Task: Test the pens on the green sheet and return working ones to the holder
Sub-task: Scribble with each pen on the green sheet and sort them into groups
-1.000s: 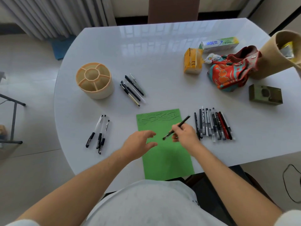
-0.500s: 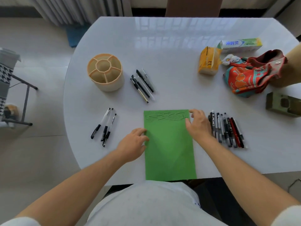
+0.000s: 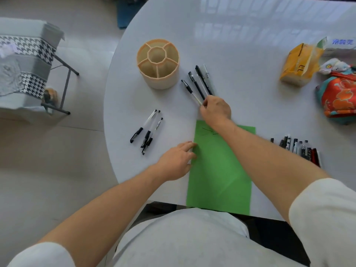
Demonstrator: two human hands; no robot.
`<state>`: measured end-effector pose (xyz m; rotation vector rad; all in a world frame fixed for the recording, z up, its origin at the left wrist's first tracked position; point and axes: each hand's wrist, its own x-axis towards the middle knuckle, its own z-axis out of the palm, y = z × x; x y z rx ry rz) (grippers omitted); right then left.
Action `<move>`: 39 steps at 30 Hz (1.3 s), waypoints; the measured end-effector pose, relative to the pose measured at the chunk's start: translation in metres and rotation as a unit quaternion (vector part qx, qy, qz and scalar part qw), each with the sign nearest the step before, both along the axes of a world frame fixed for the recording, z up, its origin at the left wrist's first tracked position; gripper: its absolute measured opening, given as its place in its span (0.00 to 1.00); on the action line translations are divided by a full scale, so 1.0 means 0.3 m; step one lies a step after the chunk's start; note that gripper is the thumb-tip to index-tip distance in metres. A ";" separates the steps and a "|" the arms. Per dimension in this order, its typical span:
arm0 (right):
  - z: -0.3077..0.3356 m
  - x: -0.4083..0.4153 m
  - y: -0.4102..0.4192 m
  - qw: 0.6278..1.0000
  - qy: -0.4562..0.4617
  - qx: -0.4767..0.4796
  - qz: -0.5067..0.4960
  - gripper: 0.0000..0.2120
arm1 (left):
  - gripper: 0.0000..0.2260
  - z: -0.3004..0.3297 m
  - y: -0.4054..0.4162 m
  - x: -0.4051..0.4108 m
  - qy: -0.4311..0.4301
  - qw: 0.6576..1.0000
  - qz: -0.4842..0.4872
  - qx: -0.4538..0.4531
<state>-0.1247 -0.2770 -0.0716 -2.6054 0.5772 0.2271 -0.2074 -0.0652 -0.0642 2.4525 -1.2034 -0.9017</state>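
Note:
The green sheet (image 3: pixel 217 170) lies at the table's near edge, with a few black scribbles at its top. My left hand (image 3: pixel 177 160) rests flat on its left edge. My right hand (image 3: pixel 215 108) reaches past the sheet's top, and its curled fingers pinch the lower end of a pen in the group of several pens (image 3: pixel 194 87). That group lies just right of the beige round holder (image 3: pixel 158 81), whose compartments show no pens. Three more pens (image 3: pixel 148 132) lie left of the sheet. A row of several pens (image 3: pixel 296 149) lies to its right, partly hidden by my right forearm.
On the white table (image 3: pixel 240 54), a yellow tissue pack (image 3: pixel 298 64), a toothpaste box (image 3: pixel 339 45) and a colourful cloth bag (image 3: pixel 337 99) sit at the far right. A stool with houndstooth fabric (image 3: pixel 25 60) stands on the floor to the left.
My right hand, which held a pen over the sheet, moved up and left to the pens beside the holder. My left hand settled on the sheet's left edge. The view swung left.

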 end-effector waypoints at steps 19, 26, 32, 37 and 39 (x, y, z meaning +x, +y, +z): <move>0.237 -0.678 -0.024 0.828 -0.148 0.455 -0.293 0.05 | 0.06 0.085 -0.078 0.116 0.298 0.939 0.169 -0.040; 0.227 -0.639 0.074 0.774 -0.177 0.507 -0.335 0.05 | 0.04 0.084 -0.035 0.080 0.222 0.971 0.090 -0.018; 0.194 -0.584 0.145 0.844 -0.104 0.448 -0.276 0.10 | 0.03 0.104 -0.021 0.059 0.171 0.982 0.048 -0.058; 0.188 -0.516 -0.020 0.843 -0.188 0.334 -0.377 0.12 | 0.06 0.031 0.093 0.092 0.049 0.982 0.176 -0.047; 0.172 -0.479 -0.040 0.872 -0.157 0.335 -0.321 0.08 | 0.06 0.010 0.097 0.084 0.031 0.984 0.168 -0.048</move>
